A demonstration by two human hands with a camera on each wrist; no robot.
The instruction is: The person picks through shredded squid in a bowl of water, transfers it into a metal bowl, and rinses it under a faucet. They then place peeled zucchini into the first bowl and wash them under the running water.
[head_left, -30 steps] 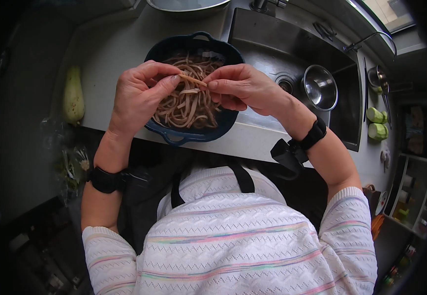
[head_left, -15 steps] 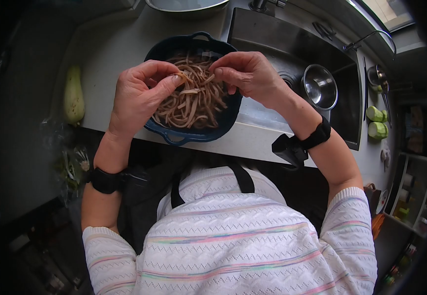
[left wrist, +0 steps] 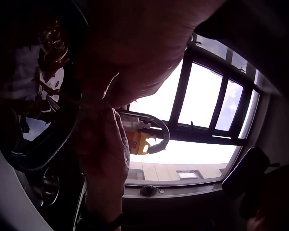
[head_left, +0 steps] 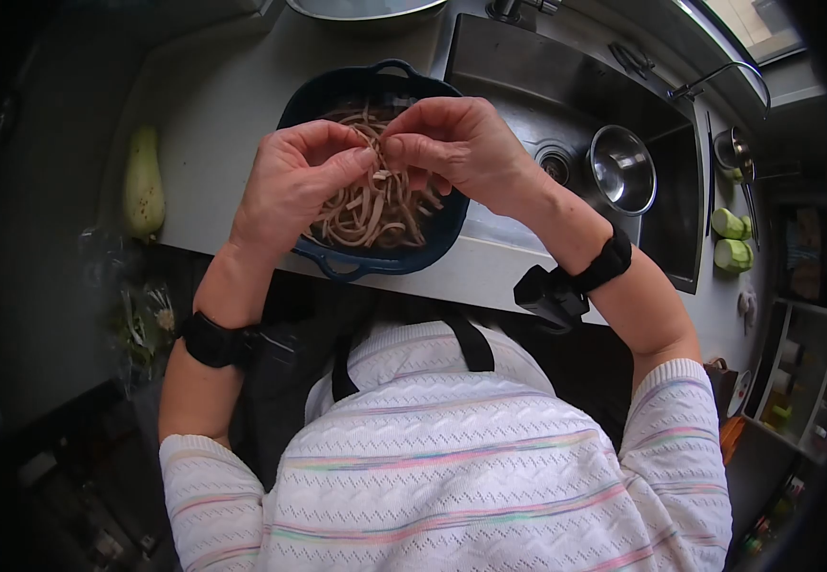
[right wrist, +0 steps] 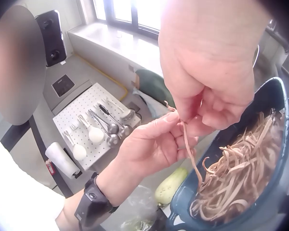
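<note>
From the striped sweater [head_left: 452,448], both forearms reach forward, wrists turned inward. The left hand [head_left: 304,181] and right hand [head_left: 475,153] meet fingertip to fingertip, each grip pinching one brown strip [right wrist: 189,149]; it hangs toward more strips [head_left: 375,217] inside the blue tub [head_left: 399,261]. Beyond, a steel bowl [head_left: 621,170] sits in the sink [head_left: 528,62].

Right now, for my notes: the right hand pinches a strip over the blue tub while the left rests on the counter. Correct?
The left hand isn't resting: it pinches the strip too, beside the right hand over the tub; see the right wrist view.
</note>
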